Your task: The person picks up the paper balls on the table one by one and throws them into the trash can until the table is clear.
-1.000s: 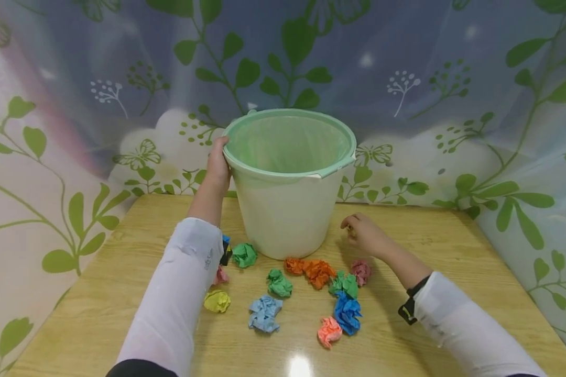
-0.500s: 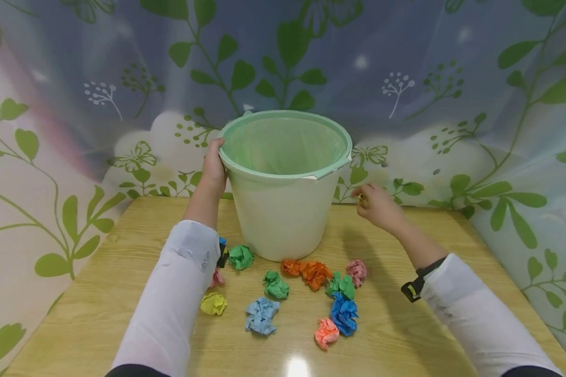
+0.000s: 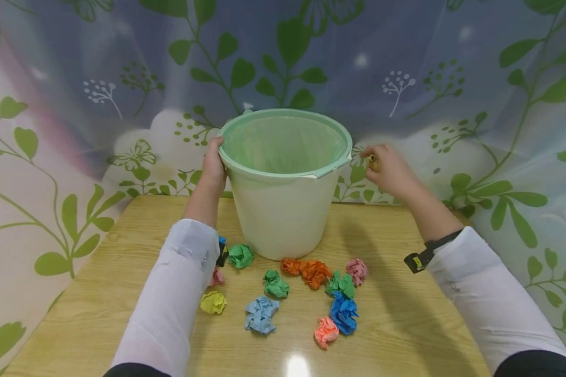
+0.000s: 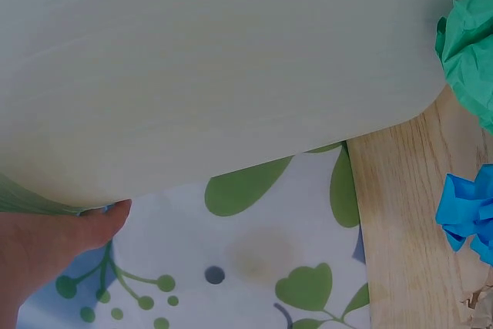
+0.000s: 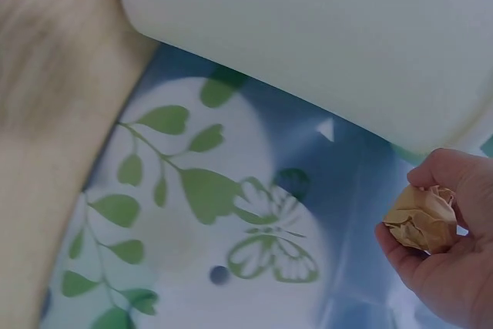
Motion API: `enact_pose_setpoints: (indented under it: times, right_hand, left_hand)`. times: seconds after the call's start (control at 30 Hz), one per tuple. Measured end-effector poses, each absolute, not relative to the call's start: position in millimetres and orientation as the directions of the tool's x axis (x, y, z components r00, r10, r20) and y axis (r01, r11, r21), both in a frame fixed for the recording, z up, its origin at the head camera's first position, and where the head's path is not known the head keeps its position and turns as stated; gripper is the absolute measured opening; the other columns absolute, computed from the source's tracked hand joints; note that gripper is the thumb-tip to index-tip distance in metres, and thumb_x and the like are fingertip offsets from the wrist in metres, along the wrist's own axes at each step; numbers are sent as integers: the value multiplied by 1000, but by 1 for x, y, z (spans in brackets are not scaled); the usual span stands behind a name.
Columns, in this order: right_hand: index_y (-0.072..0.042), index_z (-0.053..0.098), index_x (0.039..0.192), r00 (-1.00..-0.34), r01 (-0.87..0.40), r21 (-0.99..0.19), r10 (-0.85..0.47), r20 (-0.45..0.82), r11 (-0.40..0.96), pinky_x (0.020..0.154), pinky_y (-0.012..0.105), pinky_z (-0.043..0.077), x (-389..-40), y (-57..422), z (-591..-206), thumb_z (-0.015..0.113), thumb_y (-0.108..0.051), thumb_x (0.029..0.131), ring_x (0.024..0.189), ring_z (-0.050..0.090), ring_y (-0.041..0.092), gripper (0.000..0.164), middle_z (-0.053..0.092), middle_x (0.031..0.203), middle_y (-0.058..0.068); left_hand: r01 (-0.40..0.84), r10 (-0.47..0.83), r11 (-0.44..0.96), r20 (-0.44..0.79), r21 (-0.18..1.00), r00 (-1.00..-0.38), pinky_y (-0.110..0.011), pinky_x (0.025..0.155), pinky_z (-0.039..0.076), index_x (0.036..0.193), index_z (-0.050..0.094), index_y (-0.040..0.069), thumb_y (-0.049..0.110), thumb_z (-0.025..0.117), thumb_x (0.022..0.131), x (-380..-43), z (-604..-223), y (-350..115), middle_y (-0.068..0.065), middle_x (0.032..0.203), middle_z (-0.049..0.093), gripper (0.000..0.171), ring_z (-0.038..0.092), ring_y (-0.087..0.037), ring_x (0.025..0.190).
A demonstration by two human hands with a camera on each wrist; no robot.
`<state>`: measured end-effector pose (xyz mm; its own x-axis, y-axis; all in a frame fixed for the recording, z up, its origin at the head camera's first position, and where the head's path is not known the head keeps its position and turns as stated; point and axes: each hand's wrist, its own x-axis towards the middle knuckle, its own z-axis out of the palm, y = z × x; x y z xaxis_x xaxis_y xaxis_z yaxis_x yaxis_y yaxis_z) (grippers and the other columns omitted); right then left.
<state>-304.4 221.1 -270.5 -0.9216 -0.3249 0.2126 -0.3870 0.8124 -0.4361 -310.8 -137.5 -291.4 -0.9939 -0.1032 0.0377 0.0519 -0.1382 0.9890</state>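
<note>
A pale bucket (image 3: 283,214) with a green rim stands upright at the back of the wooden table. My left hand (image 3: 214,166) grips its rim on the left side, the thumb over the edge; in the left wrist view the fingertips show at the rim too. To the right of the bucket, raised to about rim height, my right hand (image 3: 390,170) pinches a crumpled tan paper ball (image 5: 424,219) between thumb and fingers. The bucket's visible inside wall is bare, and its bottom is hidden.
Crumpled paper balls lie before the bucket: orange (image 3: 315,274), green (image 3: 275,284), light blue (image 3: 261,315), yellow (image 3: 213,302), dark blue (image 3: 344,314), coral (image 3: 326,333) and pink (image 3: 357,272). A blue ball (image 4: 468,215) is partly behind my left wrist. A patterned curtain (image 3: 283,52) hangs behind.
My right hand has risen from near the table to about the bucket's rim, carrying the tan paper ball up. My left hand stays on the rim, and the bucket has not moved.
</note>
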Motion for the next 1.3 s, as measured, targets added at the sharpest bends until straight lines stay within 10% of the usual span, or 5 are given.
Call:
enact_pose_setpoints:
  times: [1.3]
  right_hand:
    - [0,51,127,-848,-523,-343,-434,304,780,105,48,36,-305,144,-185,50,-5,94,128,39,36,34,41,138,21]
  left_hand:
    - [38,-105,-166,20,985,-994,-39,121,11,150,35,22,41,28,97,-312,-291,-137,4,156,28,57,22,-12,143]
